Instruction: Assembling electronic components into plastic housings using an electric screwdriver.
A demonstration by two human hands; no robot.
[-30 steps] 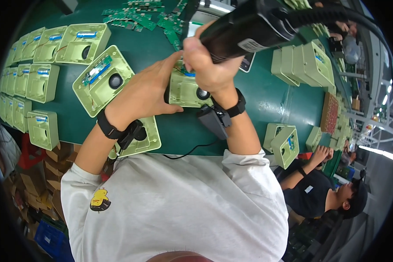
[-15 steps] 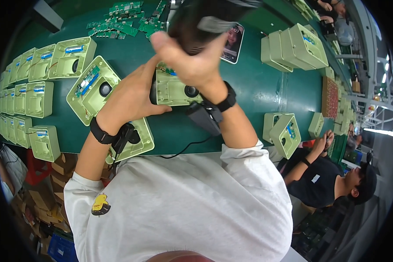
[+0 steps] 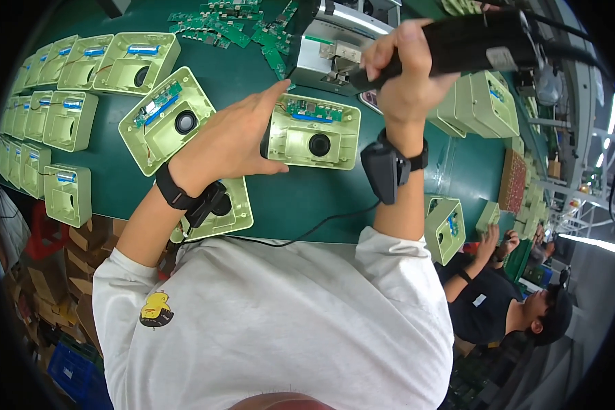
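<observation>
My left hand grips the left side of a light green plastic housing lying on the green table. The housing carries a small green circuit board along its top edge and a round black part in its middle. My right hand is raised above the housing, wrapped around a black electric screwdriver with cables running off its far end. Both wrists wear black bands.
More green housings lie around: one tilted just left of my hand, one under my left wrist, rows at the far left, others at right. Loose circuit boards lie at the back. Another person works at lower right.
My right hand has lifted the screwdriver up and to the right, off the housing. The left hand has kept its hold on the housing.
</observation>
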